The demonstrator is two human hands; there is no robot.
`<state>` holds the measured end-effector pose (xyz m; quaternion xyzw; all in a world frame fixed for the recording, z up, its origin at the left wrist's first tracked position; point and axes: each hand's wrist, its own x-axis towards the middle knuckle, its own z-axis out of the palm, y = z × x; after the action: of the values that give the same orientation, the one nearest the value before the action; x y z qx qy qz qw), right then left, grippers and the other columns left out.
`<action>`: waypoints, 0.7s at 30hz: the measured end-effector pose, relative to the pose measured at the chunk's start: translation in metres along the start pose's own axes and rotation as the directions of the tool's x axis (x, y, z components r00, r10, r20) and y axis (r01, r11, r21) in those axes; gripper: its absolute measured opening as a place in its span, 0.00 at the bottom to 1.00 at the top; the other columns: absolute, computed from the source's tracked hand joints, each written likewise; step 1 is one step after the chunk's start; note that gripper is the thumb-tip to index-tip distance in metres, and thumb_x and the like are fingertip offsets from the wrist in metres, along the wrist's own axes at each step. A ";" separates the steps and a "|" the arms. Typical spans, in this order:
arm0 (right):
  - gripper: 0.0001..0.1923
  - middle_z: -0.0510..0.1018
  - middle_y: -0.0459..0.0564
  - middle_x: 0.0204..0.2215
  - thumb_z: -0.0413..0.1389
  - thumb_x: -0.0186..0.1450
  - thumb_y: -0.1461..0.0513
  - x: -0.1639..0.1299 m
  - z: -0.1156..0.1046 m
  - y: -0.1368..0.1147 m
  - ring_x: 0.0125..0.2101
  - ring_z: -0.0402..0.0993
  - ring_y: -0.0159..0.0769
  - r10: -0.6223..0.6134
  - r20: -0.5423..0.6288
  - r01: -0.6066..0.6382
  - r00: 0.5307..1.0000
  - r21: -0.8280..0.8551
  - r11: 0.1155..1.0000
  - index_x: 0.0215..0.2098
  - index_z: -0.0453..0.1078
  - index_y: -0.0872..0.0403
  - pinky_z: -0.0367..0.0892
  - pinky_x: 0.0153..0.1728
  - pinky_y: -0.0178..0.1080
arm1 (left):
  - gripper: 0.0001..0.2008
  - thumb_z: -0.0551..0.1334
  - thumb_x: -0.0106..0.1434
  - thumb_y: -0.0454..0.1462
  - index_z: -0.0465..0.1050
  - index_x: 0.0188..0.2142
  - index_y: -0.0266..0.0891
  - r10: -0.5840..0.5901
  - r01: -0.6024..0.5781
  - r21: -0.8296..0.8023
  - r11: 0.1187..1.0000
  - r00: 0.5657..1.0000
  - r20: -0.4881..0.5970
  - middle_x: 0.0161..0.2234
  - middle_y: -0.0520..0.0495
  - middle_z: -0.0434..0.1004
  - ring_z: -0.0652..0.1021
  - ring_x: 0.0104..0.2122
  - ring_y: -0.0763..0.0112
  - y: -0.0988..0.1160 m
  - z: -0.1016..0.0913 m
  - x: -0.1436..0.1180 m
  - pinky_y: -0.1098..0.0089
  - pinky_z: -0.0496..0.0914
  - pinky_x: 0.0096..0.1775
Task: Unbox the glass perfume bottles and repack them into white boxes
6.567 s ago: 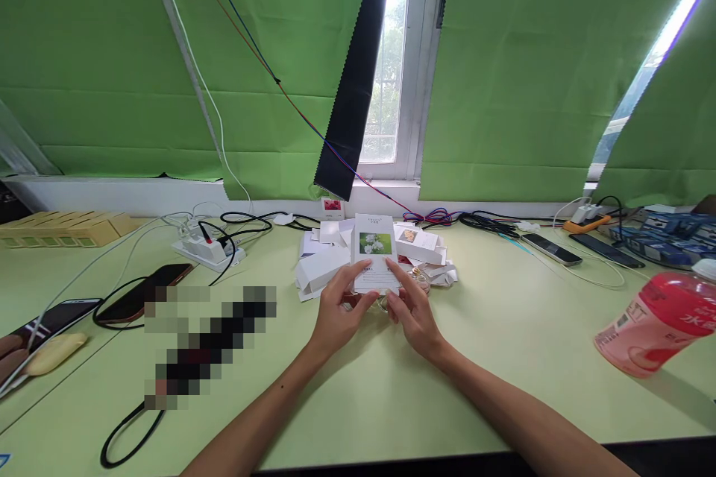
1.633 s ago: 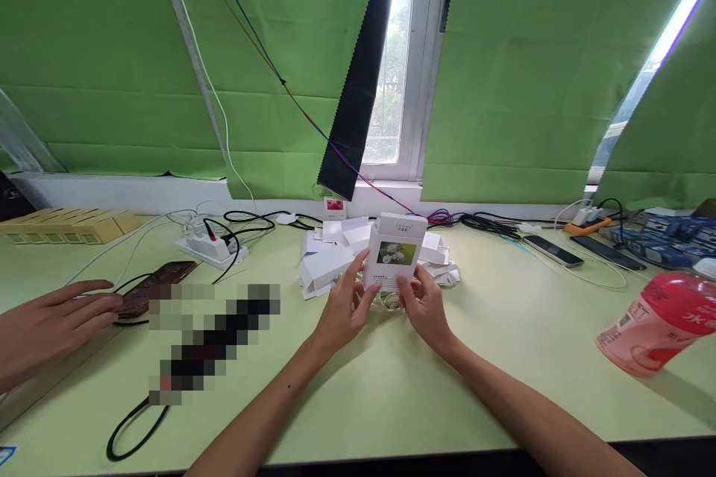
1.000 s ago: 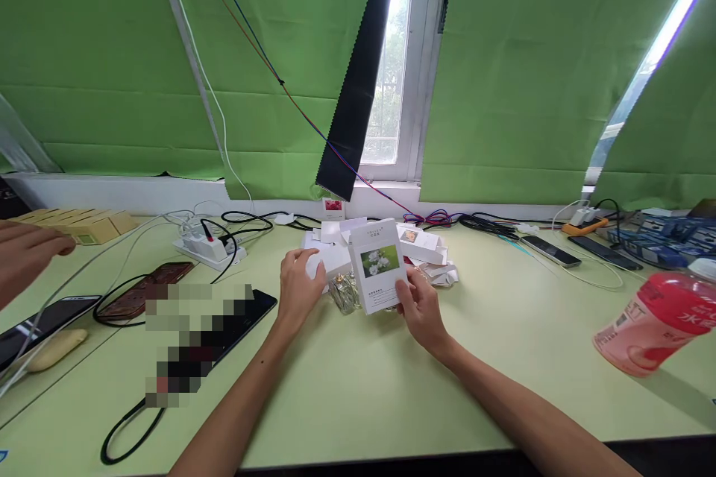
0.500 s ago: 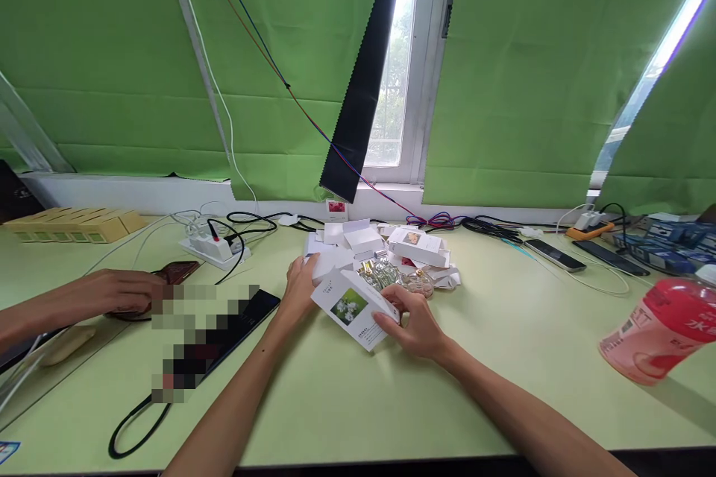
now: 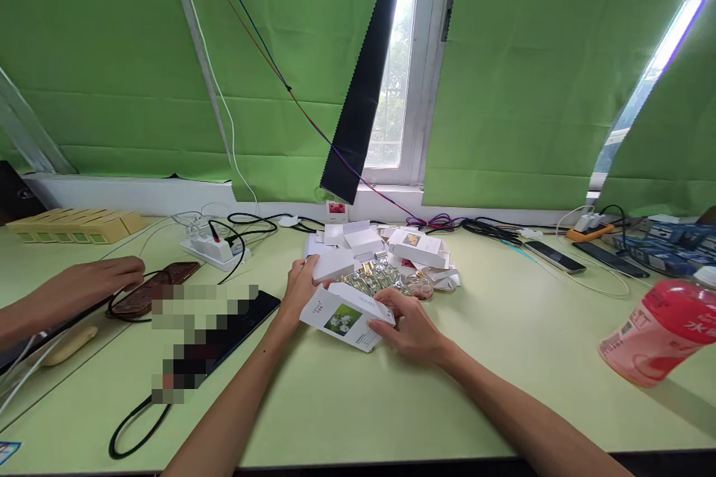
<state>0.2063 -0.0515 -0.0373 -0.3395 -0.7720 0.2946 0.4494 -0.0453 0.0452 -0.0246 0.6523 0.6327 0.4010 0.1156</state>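
My right hand [image 5: 411, 326] holds a white box with a flower picture [image 5: 344, 317], tipped down almost flat on the green table [image 5: 358, 402]. My left hand [image 5: 299, 287] grips a plain white box [image 5: 334, 264] at the near edge of a pile of white boxes [image 5: 417, 246]. Small glass bottles [image 5: 374, 277] lie between the pile and the flower box.
Another person's hand [image 5: 83, 285] rests at the left by a brown phone [image 5: 151, 294] and cables. A dark phone [image 5: 238, 317] lies left of my forearm. A power strip [image 5: 211, 250] and yellow boxes [image 5: 75, 226] stand at the back left. A pink bottle [image 5: 660, 332] and two phones [image 5: 551, 255] are at the right.
My right hand has lowered the flower box from upright to nearly flat and moved it left. My left hand left it and took hold of a plain white box. The other person's hand shifted.
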 end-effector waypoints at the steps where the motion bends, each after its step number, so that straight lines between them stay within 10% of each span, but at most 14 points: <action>1: 0.12 0.79 0.47 0.35 0.59 0.66 0.57 0.000 0.000 0.000 0.28 0.74 0.33 0.002 0.003 -0.002 1.000 0.011 1.000 0.46 0.66 0.50 0.67 0.25 0.32 | 0.30 0.67 0.52 0.42 0.71 0.55 0.41 0.014 -0.014 -0.001 1.000 1.000 0.021 0.53 0.39 0.70 0.76 0.50 0.52 0.000 0.000 0.000 0.60 0.71 0.50; 21: 0.16 0.74 0.43 0.28 0.66 0.60 0.54 0.002 -0.007 0.001 0.23 0.66 0.29 0.070 0.097 -0.070 0.993 -0.008 0.998 0.38 0.67 0.52 0.61 0.21 0.31 | 0.31 0.62 0.60 0.54 0.71 0.58 0.40 0.011 -0.010 0.022 1.000 0.999 -0.042 0.45 0.41 0.68 0.74 0.43 0.59 0.009 -0.007 0.002 0.62 0.68 0.50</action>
<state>0.2118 -0.0487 -0.0341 -0.3528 -0.7812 0.3244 0.4000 -0.0437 0.0432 -0.0131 0.6482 0.6359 0.4084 0.0932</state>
